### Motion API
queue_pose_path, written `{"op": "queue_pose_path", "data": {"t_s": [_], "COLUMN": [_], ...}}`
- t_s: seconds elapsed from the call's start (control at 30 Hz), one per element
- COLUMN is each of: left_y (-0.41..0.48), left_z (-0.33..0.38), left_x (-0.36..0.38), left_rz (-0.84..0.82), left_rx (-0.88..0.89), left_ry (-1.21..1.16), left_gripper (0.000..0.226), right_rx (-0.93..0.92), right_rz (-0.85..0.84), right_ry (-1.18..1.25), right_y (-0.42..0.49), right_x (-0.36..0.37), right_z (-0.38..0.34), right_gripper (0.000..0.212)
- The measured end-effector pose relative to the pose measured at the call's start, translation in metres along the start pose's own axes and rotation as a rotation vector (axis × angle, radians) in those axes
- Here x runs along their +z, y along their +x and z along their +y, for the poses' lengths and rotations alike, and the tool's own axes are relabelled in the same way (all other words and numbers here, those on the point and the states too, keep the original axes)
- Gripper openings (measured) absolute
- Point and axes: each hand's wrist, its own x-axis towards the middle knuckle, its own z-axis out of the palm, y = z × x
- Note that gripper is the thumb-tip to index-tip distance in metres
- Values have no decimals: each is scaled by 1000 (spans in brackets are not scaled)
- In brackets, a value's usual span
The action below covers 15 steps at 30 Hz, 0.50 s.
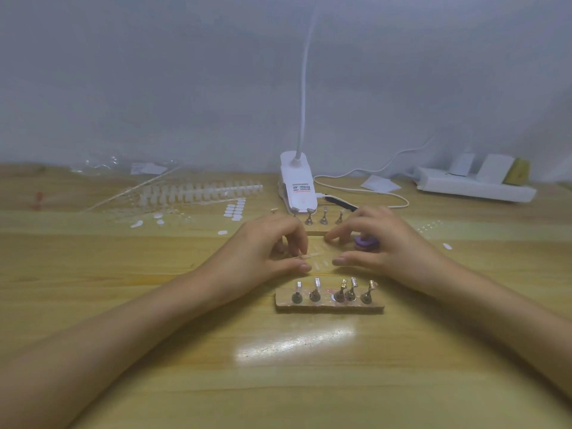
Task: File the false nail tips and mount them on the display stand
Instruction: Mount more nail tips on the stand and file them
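Observation:
A wooden display stand (pixel 329 307) lies near me with several small metal holders, some carrying nail tips. A second stand (pixel 318 233) with holders (pixel 323 218) sits farther back, partly hidden by my hands. My left hand (pixel 263 252) pinches a thin clear strip of nail tips (pixel 93 257) low over the table. My right hand (pixel 383 243) hovers beside it with fingers loosely bent, thumb reaching toward the strip; a purple round object (pixel 366 242) shows under its fingers. Whether the right hand grips it is unclear.
A white clip lamp (pixel 297 187) with cable stands behind the stands. Strips of clear nail tips (pixel 198 191) and white adhesive tabs (pixel 234 210) are scattered at back left. A white power strip (pixel 473 184) with plugs is at back right. Wall runs behind the table.

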Motion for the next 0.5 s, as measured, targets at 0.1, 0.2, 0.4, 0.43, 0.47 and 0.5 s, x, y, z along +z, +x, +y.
{"op": "queue_pose_path", "data": {"t_s": [0.1,0.2,0.4,0.43,0.47,0.5], "left_y": [0,1,-2,-2,-2,-1], "left_z": [2,3,4,4,4,4], "left_x": [0,-2,-5,-5,-5,-4], "left_rz": [-17,-30,-10,-7,-5,-4], "left_rx": [-26,-33,11,8,0,-12], "left_ry": [-13,-15,-17,-22,-34,-52], "left_gripper": [31,46,54,55,55,54], "right_rx": [20,22,24,12,-1,-13], "right_rz": [23,38,51,72,94,117], "right_ry": [-64,-107,128,175,216,258], "right_y": [1,0,-1,-2,-2,-3], "right_x": [4,3,7,8,8,7], "right_z": [-1,-3,-5,-4,-3,-2], "right_gripper": [38,42,43,38,35,33]}}
